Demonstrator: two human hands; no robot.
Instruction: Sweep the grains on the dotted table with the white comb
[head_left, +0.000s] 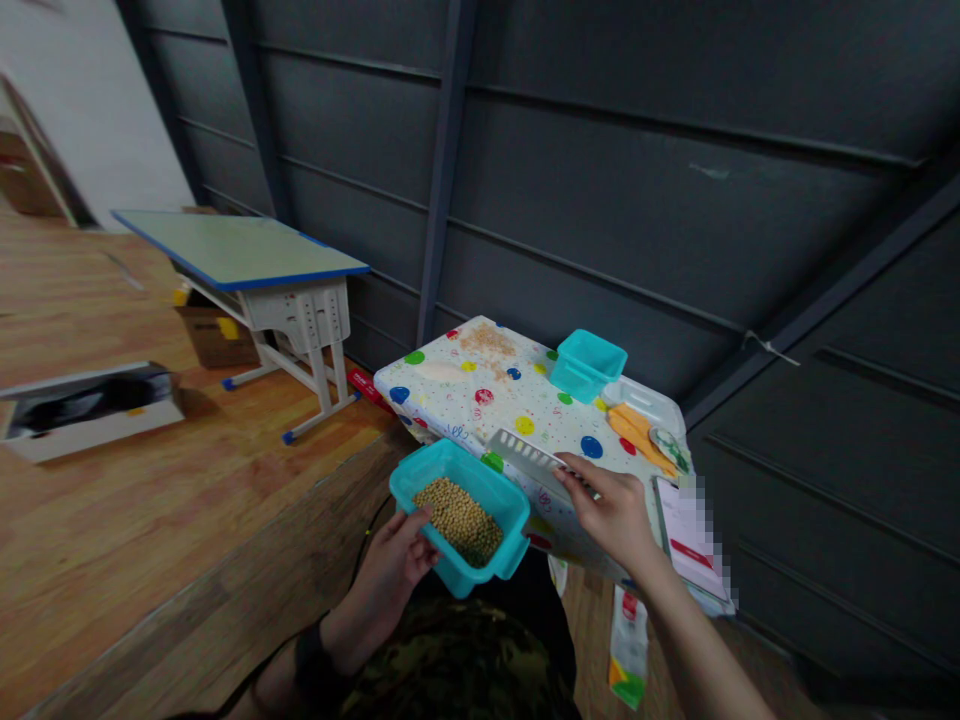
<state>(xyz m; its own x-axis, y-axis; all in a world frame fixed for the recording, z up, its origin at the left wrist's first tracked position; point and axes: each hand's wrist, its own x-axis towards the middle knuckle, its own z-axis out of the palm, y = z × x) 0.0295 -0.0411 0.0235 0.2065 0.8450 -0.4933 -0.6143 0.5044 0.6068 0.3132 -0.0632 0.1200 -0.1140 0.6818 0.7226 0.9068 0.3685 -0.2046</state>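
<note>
My left hand (405,553) grips the near-left rim of a turquoise plastic tub (431,452), thumb over the edge. The tub is held tilted at the table's front edge. Inside lie round yellowish beans (459,515), looking like soybeans, with a greenish patch at the near end. To the right, my right hand (606,505) pinches one end of a pale grey slotted tray (525,452) between thumb and fingers. This tray is held on edge above the table's front, just beyond the tub and apart from the beans; its far side is hidden.
On the dotted tablecloth (525,400) lie a tan scattered heap (487,340) and a whitish heap (441,371). A second turquoise tub (589,362), an orange cloth (637,432) and a clipboard (686,530) occupy the right side. A desk (247,250) stands left; a dark wall (600,200) rises behind.
</note>
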